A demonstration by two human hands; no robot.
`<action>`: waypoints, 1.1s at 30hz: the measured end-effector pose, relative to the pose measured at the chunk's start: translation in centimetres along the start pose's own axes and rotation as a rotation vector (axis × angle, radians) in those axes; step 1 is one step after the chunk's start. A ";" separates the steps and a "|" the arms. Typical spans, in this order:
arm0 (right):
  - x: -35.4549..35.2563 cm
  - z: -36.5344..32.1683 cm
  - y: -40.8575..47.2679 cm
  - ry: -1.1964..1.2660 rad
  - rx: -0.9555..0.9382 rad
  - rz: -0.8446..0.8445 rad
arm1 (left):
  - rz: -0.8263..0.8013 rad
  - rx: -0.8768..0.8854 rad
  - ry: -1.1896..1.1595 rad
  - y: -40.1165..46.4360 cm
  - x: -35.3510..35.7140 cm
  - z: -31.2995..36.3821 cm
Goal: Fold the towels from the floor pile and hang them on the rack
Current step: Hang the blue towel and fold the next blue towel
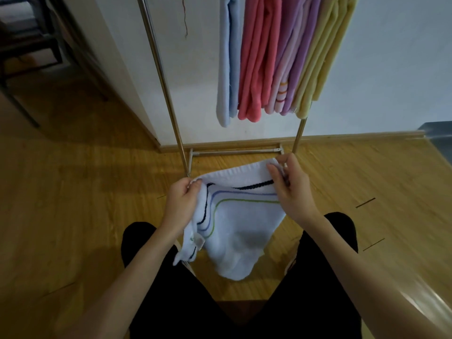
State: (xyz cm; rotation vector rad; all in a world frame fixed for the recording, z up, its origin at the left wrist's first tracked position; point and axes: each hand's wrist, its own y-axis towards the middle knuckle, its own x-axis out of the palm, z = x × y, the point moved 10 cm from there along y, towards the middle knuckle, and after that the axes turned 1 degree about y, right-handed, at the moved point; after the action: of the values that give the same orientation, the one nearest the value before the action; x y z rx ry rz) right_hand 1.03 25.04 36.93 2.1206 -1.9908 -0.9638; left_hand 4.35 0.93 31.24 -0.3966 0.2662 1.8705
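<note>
A white towel [234,231] with dark, blue and green stripes hangs between my hands above the floor. My left hand [182,201] grips its left top corner, with loose cloth bunched below the palm. My right hand [288,187] pinches the right top corner. The towel's lower end droops between my knees. Ahead stands the metal rack [168,101], with its base bar [234,151] on the floor. Several folded towels hang on the rack: a light blue one [227,59], pink [259,57], lilac with stripes [292,59] and yellow [322,55].
The wooden floor [73,192] spreads all around. A white wall with a wooden skirting board [342,138] runs behind the rack. A dark chair frame [22,57] stands at the far left. A grey object [440,138] sits at the right edge.
</note>
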 end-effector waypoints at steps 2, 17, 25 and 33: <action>0.3 -0.1 -0.8 -0.057 -0.035 -0.007 | 0.063 -0.052 -0.060 0.0 -0.9 0.4; 5.4 -1.9 -4.4 -0.244 -0.305 -0.251 | 0.255 -0.280 -0.352 1.2 -3.1 1.2; 8.2 -1.4 -4.9 -0.301 -0.309 -0.366 | 0.303 -0.245 -0.480 0.8 -3.1 2.8; 9.2 -1.6 -3.7 -0.276 -0.249 -0.353 | 0.363 -0.242 -0.429 0.9 -3.2 3.2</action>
State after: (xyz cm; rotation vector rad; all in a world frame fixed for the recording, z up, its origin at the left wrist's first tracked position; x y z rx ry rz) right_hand 4.71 16.54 32.97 2.3398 -1.5088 -1.5449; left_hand 3.98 -1.00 35.43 -0.1022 -0.1936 2.2985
